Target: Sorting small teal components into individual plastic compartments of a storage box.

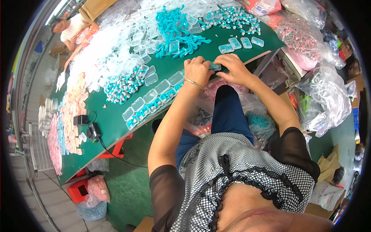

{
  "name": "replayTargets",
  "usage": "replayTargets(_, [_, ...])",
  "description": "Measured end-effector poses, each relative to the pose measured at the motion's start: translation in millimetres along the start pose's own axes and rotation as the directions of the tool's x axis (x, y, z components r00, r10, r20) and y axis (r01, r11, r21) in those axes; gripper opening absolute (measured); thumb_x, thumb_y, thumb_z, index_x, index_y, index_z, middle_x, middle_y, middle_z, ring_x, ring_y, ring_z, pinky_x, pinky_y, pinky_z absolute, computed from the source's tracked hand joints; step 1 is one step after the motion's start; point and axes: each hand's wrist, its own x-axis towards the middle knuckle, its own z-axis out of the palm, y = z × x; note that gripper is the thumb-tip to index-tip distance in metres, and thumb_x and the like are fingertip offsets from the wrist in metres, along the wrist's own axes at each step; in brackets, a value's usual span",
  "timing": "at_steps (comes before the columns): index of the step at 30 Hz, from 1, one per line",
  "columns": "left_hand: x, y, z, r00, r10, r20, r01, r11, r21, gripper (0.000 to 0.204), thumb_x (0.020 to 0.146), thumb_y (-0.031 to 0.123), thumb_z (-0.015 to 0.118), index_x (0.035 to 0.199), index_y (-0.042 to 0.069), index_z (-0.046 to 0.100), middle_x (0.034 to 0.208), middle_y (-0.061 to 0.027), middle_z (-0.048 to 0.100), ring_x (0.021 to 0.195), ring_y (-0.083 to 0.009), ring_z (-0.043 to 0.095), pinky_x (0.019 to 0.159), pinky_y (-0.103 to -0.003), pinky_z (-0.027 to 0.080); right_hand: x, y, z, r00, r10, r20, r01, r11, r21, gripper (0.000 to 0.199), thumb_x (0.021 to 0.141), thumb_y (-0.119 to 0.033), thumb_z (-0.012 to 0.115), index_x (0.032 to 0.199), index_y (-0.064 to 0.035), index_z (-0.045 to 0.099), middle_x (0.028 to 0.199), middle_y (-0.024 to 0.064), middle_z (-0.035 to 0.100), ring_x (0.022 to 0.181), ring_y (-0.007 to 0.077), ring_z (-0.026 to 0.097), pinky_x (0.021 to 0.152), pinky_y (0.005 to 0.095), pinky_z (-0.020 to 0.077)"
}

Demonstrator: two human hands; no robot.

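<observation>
Fingers of the left hand [197, 71] grip the left end of a small clear case [215, 67], upper centre of frame; the right hand [235, 69], equally near, spans its right end, thumb and forefinger parted, contact uncertain. Long axis: roughly left-to-right. Open filled cases [154, 103] lie farther left.

Through my remote feed I am seeing a white-topped person [73, 29] at upper left, a brown cardboard box [97, 7] sitting nearby, and a black, corded plastic block [93, 132] lying at left.
</observation>
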Motion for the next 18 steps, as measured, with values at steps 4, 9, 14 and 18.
replayTargets(4, [2.8,0.8,3.4,0.999,0.019,-0.033,-0.018,1.000,0.022,0.020,0.067,0.024,0.074,0.080,0.012,0.065,0.080,-0.0044,0.058,0.082,-0.0230,0.058,0.076,-0.040,0.038,-1.3,5.4,9.1,0.999,0.011,-0.051,-0.010,1.000,0.021,0.033,0.073,-0.012,0.068,0.104,-0.0051,0.058,0.103,0.0104,0.059,0.100,0.0290,0.054,0.087,0.0400,0.0405])
replayTargets(9, [4.4,-5.5,4.6,0.995,0.081,-0.058,-0.079,0.996,0.039,0.017,0.068,0.024,0.072,0.077,0.011,0.065,0.078,-0.0049,0.057,0.081,-0.0228,0.058,0.074,-0.040,0.038,0.5,10.3,14.6,0.995,-0.003,-0.095,0.004,1.000,0.014,0.028,0.076,-0.009,0.065,0.102,-0.0030,0.058,0.101,0.0128,0.058,0.095,0.0311,0.055,0.083,0.0391,0.0436])
replayTargets(14, [6.8,-11.5,10.5,0.993,0.102,-0.061,-0.100,0.995,0.026,0.017,0.068,0.024,0.072,0.075,0.010,0.064,0.074,-0.0051,0.057,0.078,-0.0231,0.058,0.073,-0.039,0.038,5.2,13.1,15.5,0.995,-0.014,-0.099,0.016,1.000,0.023,0.027,0.076,-0.009,0.064,0.101,-0.0019,0.057,0.095,0.0136,0.059,0.092,0.0330,0.056,0.080,0.0395,0.0449])
replayTargets(18, [7.8,-9.9,12.4,0.995,0.078,-0.062,-0.079,0.997,-0.002,0.018,0.067,0.025,0.072,0.075,0.011,0.064,0.072,-0.0041,0.057,0.077,-0.0226,0.058,0.072,-0.039,0.038,1.8,16.5,18.0,0.994,0.002,-0.105,0.001,0.999,0.036,0.026,0.077,-0.010,0.064,0.101,-0.0022,0.058,0.095,0.0130,0.059,0.092,0.0328,0.056,0.081,0.0394,0.0448])
